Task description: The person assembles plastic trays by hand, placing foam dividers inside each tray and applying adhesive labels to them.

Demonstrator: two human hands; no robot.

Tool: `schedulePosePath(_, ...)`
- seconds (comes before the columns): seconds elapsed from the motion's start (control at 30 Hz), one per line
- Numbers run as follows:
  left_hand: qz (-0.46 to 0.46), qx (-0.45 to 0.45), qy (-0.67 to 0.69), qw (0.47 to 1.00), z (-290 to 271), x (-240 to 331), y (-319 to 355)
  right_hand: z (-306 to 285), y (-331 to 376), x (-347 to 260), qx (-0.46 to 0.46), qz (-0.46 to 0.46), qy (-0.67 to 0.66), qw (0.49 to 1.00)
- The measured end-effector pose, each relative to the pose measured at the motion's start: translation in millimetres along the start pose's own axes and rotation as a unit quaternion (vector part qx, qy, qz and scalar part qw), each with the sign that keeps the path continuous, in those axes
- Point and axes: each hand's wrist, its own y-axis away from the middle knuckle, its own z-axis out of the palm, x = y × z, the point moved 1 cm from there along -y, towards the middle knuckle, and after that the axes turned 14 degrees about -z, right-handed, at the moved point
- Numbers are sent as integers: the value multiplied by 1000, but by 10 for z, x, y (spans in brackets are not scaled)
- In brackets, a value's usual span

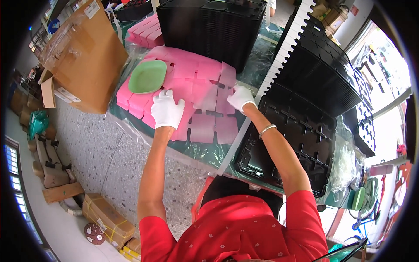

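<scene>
Pink foam sheets, cut with slits and small holes, lie in a layered pile on the table. My left hand, in a white glove, rests on the pile's near side with its fingers spread. Just beyond its fingertips a light green shallow dish sits on the pile. At the pile's right edge my white-gloved right hand has its fingers curled closed on a thin pink foam sheet. That sheet lies partly over the green table surface, and its middle looks slightly blurred.
A tall stack of black plastic trays stands behind the foam. Right of a white notched strip, a black compartment tray lies near another black stack. A big cardboard box stands left, beside the speckled floor.
</scene>
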Motion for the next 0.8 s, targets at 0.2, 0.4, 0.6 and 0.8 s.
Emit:
schedulePosePath(0.2,-23,4,60,998,49,-88,1,-543,221,-265,24,-20,-445,895)
schedulePosePath(0.4,-48,-7,348,936,-101,-203,125,-1629,869,-911,107,-247,-270,925)
schedulePosePath(0.6,-91,-238,690,678,-332,11,595,-2340,1594,-720,233,-273,-364,860)
schedulePosePath(0.8,-102,-411,774,471,-564,678,1108,-2809,2323,100,290,-197,-311,883)
